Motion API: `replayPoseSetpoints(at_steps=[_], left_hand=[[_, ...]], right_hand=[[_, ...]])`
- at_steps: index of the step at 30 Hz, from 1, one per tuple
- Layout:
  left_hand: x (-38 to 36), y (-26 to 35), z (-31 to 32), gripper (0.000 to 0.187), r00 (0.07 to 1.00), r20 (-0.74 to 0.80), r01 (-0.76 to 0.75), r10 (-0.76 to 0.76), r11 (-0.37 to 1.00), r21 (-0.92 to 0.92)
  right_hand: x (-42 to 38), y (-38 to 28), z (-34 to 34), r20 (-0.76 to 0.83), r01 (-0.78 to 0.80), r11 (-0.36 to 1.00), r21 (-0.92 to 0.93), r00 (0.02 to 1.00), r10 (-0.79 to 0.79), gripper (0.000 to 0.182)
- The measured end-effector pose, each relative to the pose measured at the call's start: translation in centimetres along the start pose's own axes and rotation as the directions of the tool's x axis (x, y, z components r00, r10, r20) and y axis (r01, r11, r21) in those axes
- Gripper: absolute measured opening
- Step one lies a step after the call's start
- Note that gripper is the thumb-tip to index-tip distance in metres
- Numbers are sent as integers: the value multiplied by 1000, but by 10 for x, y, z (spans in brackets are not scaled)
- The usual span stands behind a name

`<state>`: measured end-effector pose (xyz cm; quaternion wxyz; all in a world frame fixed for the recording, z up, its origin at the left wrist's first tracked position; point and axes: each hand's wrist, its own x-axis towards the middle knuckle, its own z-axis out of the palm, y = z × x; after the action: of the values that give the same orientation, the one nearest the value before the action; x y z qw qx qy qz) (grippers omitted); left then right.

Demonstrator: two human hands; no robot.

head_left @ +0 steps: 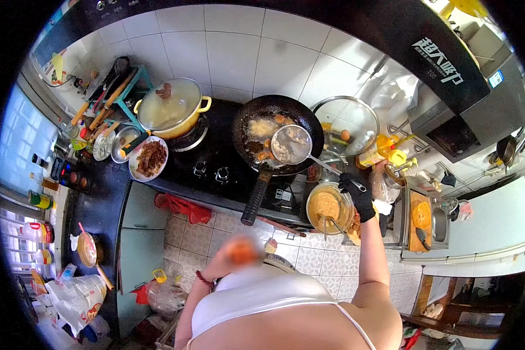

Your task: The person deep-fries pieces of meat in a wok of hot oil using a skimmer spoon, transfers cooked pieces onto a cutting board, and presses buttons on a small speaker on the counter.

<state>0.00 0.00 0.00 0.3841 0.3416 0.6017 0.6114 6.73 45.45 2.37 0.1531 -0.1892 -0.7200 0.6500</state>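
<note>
My right hand (359, 195), in a black glove, is closed around the handle of a mesh skimmer (291, 145). The skimmer's round head is over the right part of a black wok (246, 125), which holds dark oil and browned pieces. A pale, foamy piece of food (264, 129) floats in the oil. Just below my gloved hand stands a bowl of tan batter (325, 205) with a utensil in it. My left hand (239, 255) is in front of my body, away from the stove; a blurred orange-red patch covers it, so its fingers cannot be made out.
A lidded yellow pot (172, 108) stands on the left burner, beside a plate of browned strips (150, 158). The wok's handle (255, 201) juts toward me. A glass lid (349, 119) leans against the wall, near oil bottles (376, 153). The range hood (449, 111) hangs overhead.
</note>
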Motion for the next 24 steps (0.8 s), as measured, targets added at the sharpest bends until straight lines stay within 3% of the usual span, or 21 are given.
replayPoseSetpoints(at_steps=[2, 4, 5, 8, 11, 14, 17, 22, 24], left_hand=[[-1, -1, 2, 73, 999, -18, -48, 51, 989, 143], [-2, 3, 5, 72, 999, -44, 19, -19, 1000, -8], [0, 5, 7, 71, 997, -54, 43, -48, 996, -84], [1, -3, 9, 70, 995, -68, 79, -76, 996, 42], [1, -7, 10, 71, 995, -88, 47, -45, 999, 18], [-2, -12, 8, 76, 993, -118, 19, 9, 971, 237], [-6, -16, 8, 75, 991, -133, 64, -34, 971, 230], [6, 37, 14, 74, 979, -164, 133, -124, 990, 46], [7, 37, 14, 74, 977, -170, 128, -127, 992, -1]], right_hand=[[-1, -14, -1, 19, 39, 999, -35, 999, -38, 20], [5, -14, -4, 110, 194, 951, -241, 979, -172, 21], [10, -17, -7, 166, 279, 899, -336, 958, -235, 21], [23, -21, -12, 360, 531, 701, -476, 845, -396, 23], [36, -14, -16, 490, 675, 490, -552, 738, -464, 23], [37, -13, -7, 373, 531, 731, -428, 841, -393, 21], [35, 2, -2, 240, 149, 983, -110, 963, -119, 21], [37, 20, 13, 214, -35, 991, 126, 977, 8, 24], [37, 33, 20, 135, -89, 980, 180, 989, 65, 24]])
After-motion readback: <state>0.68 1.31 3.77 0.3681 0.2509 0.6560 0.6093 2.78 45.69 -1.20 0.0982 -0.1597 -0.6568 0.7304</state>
